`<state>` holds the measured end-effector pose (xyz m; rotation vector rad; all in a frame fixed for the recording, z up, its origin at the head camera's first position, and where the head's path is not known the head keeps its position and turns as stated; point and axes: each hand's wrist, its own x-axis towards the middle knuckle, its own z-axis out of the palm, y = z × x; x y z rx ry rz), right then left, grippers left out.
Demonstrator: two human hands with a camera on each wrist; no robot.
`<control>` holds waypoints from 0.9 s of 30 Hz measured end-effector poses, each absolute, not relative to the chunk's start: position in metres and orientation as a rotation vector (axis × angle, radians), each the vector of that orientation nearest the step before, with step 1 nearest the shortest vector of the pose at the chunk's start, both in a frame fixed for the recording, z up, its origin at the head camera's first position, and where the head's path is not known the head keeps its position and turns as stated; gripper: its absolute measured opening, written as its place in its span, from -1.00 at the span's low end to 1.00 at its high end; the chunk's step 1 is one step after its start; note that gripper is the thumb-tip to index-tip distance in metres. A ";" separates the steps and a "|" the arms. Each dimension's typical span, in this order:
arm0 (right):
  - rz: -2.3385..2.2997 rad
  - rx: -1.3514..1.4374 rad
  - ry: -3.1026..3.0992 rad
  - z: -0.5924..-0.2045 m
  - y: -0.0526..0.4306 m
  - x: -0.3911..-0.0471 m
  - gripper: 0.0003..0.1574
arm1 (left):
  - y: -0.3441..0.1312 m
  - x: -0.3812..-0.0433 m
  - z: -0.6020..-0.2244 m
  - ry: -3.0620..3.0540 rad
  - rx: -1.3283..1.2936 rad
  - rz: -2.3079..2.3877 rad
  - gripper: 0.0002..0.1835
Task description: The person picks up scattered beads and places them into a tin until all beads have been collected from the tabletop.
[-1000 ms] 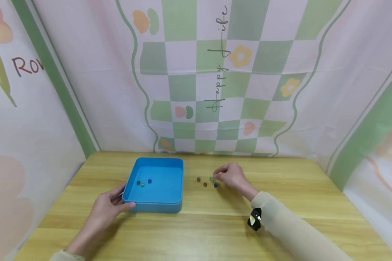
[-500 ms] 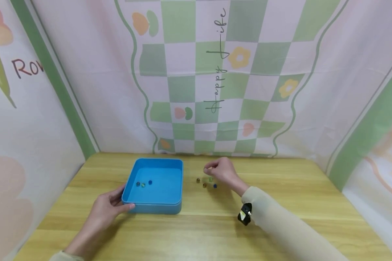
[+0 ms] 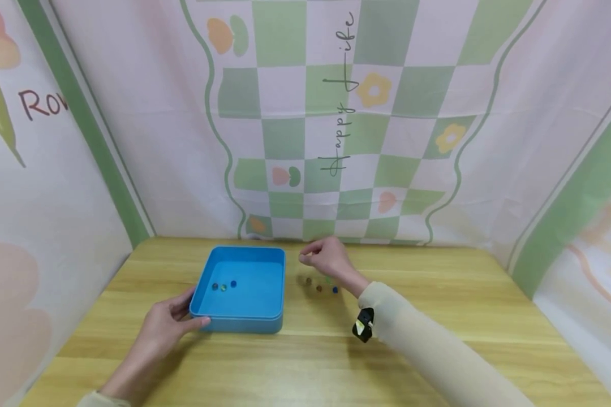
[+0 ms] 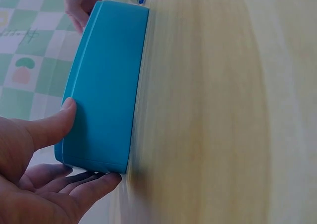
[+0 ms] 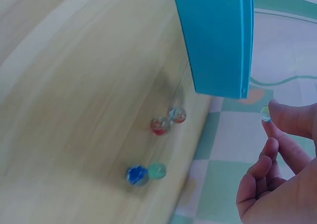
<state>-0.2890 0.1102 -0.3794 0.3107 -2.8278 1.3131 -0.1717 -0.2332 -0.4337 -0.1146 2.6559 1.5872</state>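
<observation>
Behind everything we see a fabric backdrop [image 3: 280, 135] printed with green and white checks, flowers and the words "Happy Life". In front of it runs a wooden table [image 3: 305, 367], and on its left half stands a blue box [image 3: 244, 324], open at the top. A beige sleeve [image 3: 433, 345] reaches in from the right. The left hand [image 3: 163, 322] grips the box at its near left corner — thumb against the near wall, fingers along the left side. The right hand [image 3: 331, 260] is raised above the table to the right of the box, its thumb and index finger pinching a clear marble [image 5: 266, 113], the other fingers bent in. Below that wrist we notice a small black device [image 3: 363, 325]. Three marbles [image 3: 223, 288] lie in the left part of the box. Four more lie near one another on the table to its right: a blue marble [image 5: 137, 175], a green marble [image 5: 157, 171] and two reddish-brown marbles [image 5: 160, 126] — though blur leaves us unsure of those last colours.
</observation>
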 end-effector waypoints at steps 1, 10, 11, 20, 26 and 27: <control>1.325 0.312 -2.824 -0.379 0.108 -0.289 -0.87 | -0.233 -0.172 -0.434 2.657 -0.113 1.585 -0.08; 1.397 0.308 -2.836 -0.371 0.090 -0.287 -0.85 | -0.234 -0.172 -0.433 2.655 -0.108 1.578 -0.07; 1.397 0.314 -2.835 -0.370 0.088 -0.286 -0.85 | -0.234 -0.172 -0.434 2.654 -0.108 1.578 -0.07; 1.403 0.349 -2.843 -0.367 0.070 -0.288 -0.83 | -0.233 -0.172 -0.433 2.643 -0.113 1.585 -0.07; 1.387 0.386 -2.835 -0.366 0.057 -0.290 -0.84 | -0.234 -0.172 -0.434 2.642 -0.118 1.589 -0.08; 1.384 0.386 -2.836 -0.366 0.054 -0.291 -0.84 | -0.234 -0.173 -0.434 2.643 -0.119 1.588 -0.09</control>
